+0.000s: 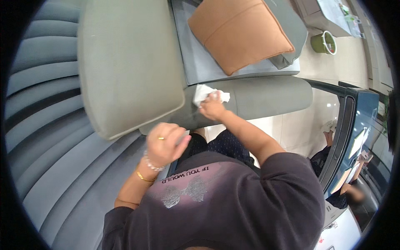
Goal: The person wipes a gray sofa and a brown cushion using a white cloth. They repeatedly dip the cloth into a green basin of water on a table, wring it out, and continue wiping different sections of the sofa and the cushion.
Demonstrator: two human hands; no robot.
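My right hand (213, 106) presses a crumpled white cloth or tissue (201, 93) onto the grey-green sofa armrest (272, 95). A dark, damp-looking patch shows on the armrest just below the cloth. My left hand (166, 142), wearing a ring and bracelets, hovers near the corner of the large padded backrest (131, 62). Its fingers are curled and the thumb stands apart; the palm is hidden, and no object shows in it. Beyond the armrest lies the blue-grey seat (207, 67), with an orange-brown cushion (240, 34) on it.
Ribbed blue-grey upholstery (53, 68) runs along the left. A grey cushion (293, 34) lies behind the orange-brown one. On the tiled floor (347, 65) stands a green bin (318, 43). At right, a person (339, 197) sits by a dark blue table (364, 109) bearing papers.
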